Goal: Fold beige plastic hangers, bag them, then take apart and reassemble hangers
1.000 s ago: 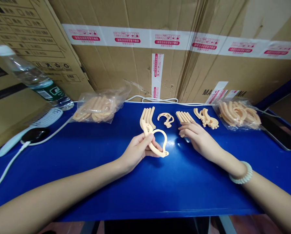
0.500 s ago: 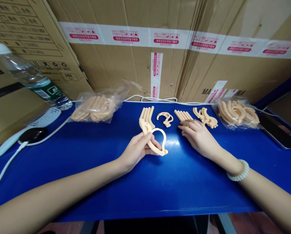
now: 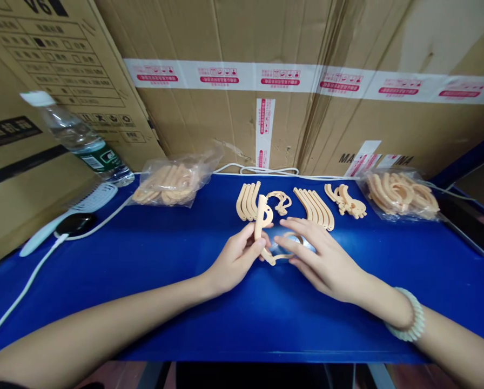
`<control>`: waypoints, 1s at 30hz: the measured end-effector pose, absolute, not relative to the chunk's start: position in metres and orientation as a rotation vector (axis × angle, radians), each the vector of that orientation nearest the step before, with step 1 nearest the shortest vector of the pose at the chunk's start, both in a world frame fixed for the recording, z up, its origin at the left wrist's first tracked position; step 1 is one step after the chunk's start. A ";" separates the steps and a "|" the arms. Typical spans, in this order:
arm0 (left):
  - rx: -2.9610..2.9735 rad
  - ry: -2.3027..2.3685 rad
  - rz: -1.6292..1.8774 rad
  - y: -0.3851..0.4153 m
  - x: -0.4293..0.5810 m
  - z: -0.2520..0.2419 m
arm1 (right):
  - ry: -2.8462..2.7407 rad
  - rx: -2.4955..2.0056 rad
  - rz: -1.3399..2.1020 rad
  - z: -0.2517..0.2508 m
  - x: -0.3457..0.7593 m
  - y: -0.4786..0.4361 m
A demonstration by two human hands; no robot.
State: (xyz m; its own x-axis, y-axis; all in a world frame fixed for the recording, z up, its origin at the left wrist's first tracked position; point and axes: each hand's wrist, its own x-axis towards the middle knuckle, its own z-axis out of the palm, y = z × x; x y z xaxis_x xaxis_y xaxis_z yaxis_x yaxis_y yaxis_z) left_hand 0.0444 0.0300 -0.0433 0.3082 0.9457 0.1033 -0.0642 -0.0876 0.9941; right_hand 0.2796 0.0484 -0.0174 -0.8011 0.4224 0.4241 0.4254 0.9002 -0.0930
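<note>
My left hand [image 3: 240, 254] pinches a beige curved plastic piece [image 3: 260, 219] between thumb and fingers, holding it up over the blue table. The piece has a straight bar standing upright, a holed rounded part beside it, and a thin loop reaching right. In front of that loop is my right hand [image 3: 318, 254], its fingers spread; I cannot tell whether they touch it. Behind the hands lie several beige curved strips [image 3: 249, 201], a few thin hook-shaped pieces [image 3: 280, 202], another row of strips [image 3: 314, 209] and a small pile of curved pieces [image 3: 346, 201].
Clear plastic bags of beige parts lie at back left [image 3: 169, 183] and back right [image 3: 402, 193]. A water bottle [image 3: 92, 146], a hairbrush [image 3: 64, 216] and a black puck with a white cable [image 3: 75, 225] are left. Cardboard boxes [image 3: 209, 119] wall the back; a dark tablet-like device [image 3: 469, 227] lies right.
My right hand has left the right-hand row of strips and come left and nearer, beside the held piece. My left hand has turned that piece so its bar stands more upright. The view has shifted slightly.
</note>
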 end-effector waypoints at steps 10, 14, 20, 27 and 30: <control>1.511 0.988 1.100 0.031 0.044 -0.041 | -2.402 -0.734 0.743 -0.011 0.283 0.046; 1.652 1.001 1.086 0.031 0.041 -0.044 | -2.217 -0.726 0.972 -0.009 0.283 0.048; 1.575 1.106 1.120 0.031 0.041 -0.049 | -1.850 -0.865 1.145 -0.012 0.282 0.055; 1.724 1.229 1.151 0.031 0.041 -0.047 | -1.716 -0.960 1.252 -0.022 0.278 0.058; 1.832 1.190 1.143 0.031 0.040 -0.047 | -1.810 -0.992 1.338 -0.022 0.278 0.056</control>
State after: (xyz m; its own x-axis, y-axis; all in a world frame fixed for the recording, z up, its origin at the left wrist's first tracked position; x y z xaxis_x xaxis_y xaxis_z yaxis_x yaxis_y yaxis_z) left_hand 0.0397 0.0311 -0.0469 0.2029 0.9285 0.3110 0.3479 -0.3653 0.8634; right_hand 0.2777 0.0560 -0.0217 -0.4874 0.8700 0.0744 0.1842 0.1857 -0.9652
